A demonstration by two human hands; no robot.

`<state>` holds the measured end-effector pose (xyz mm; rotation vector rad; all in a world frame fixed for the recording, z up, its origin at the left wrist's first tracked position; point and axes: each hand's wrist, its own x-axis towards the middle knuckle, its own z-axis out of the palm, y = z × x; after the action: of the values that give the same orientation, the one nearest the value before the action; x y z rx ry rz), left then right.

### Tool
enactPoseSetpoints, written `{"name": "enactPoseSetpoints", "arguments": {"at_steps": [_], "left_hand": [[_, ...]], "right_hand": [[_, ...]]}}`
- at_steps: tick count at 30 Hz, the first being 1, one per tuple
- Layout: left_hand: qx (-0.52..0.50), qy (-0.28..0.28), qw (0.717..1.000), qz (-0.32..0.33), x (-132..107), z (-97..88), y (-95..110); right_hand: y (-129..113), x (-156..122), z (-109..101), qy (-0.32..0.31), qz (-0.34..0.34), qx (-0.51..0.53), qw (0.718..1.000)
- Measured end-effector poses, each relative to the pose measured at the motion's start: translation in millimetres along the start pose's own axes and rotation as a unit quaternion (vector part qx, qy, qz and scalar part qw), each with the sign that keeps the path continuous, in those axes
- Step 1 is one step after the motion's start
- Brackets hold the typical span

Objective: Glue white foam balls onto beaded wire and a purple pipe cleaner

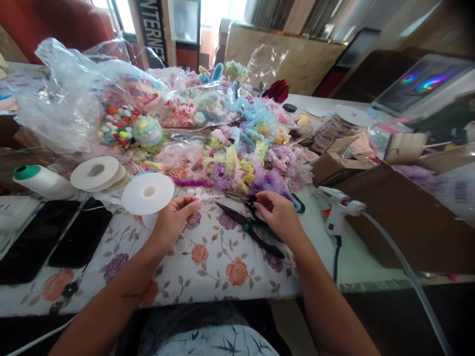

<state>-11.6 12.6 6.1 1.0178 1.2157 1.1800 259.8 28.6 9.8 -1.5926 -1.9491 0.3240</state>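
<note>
My left hand (174, 215) is closed in a pinch on a thin string of small white beads (181, 245), which hangs below the fingers in a loop. To its left stands a white spool (148, 193). My right hand (278, 212) has its fingers closed at the dark handle of a pair of scissors (237, 196), the blades pointing left; part of the handle is hidden by the hand. Just in front of that hand, long-nose pliers (247, 226) with black and green handles lie on the flowered cloth (211, 277).
Ruffled pastel trims (233, 163) and a doll head (282, 158) are heaped behind my hands, beside clear plastic bags (67, 109). At left are a thread cone (44, 182) and two dark phones (79, 235). A glue gun (337, 210) and cardboard box (401, 212) stand right.
</note>
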Motion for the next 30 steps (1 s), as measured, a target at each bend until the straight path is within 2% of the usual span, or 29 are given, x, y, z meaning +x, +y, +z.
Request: {"name": "enactPoseSetpoints", "arguments": {"at_steps": [4, 8, 12, 15, 17, 19, 21, 23, 25, 27, 30], "left_hand": [[-0.108, -0.009, 0.992, -0.063, 2.6, 1.5, -0.7], [-0.147, -0.014, 0.985, -0.093, 3.5, 3.8, -3.5], [-0.159, -0.005, 0.981, -0.107, 5.3, 4.5, -4.7], [-0.172, -0.002, 0.978, -0.120, 6.2, 4.2, -4.2], [-0.180, -0.006, 0.976, -0.123, 6.2, 4.0, -4.3], [-0.187, -0.015, 0.975, -0.123, 5.8, 3.8, -5.2], [-0.192, -0.029, 0.973, -0.124, 5.5, 3.2, -6.5], [-0.196, -0.042, 0.972, -0.125, 5.4, 2.4, -7.4], [-0.204, -0.049, 0.970, -0.126, 5.4, 1.8, -7.6], [-0.211, -0.053, 0.968, -0.124, 5.3, 1.7, -6.7], [-0.211, -0.061, 0.969, -0.116, 4.3, 2.5, -4.3]], "right_hand": [[25.8, -1.4, -10.0, -0.087, 0.006, -0.154, 0.984], [34.9, 4.6, -9.8, -0.128, -0.022, -0.166, 0.978], [28.4, 12.0, -21.8, -0.162, -0.028, -0.153, 0.974], [19.8, 13.5, -43.4, -0.201, 0.035, -0.034, 0.978], [15.1, 12.9, -58.2, -0.234, 0.095, 0.083, 0.964], [10.4, 11.2, -67.5, -0.236, 0.147, 0.181, 0.943], [3.3, 8.1, -68.5, -0.220, 0.158, 0.249, 0.930], [-6.8, 3.3, -61.3, -0.219, 0.116, 0.267, 0.931], [-18.6, -2.9, -48.9, -0.240, 0.045, 0.211, 0.946], [-28.9, -9.6, -34.9, -0.254, -0.013, 0.093, 0.963], [-37.8, -18.1, -17.6, -0.243, -0.055, -0.073, 0.966]]}}
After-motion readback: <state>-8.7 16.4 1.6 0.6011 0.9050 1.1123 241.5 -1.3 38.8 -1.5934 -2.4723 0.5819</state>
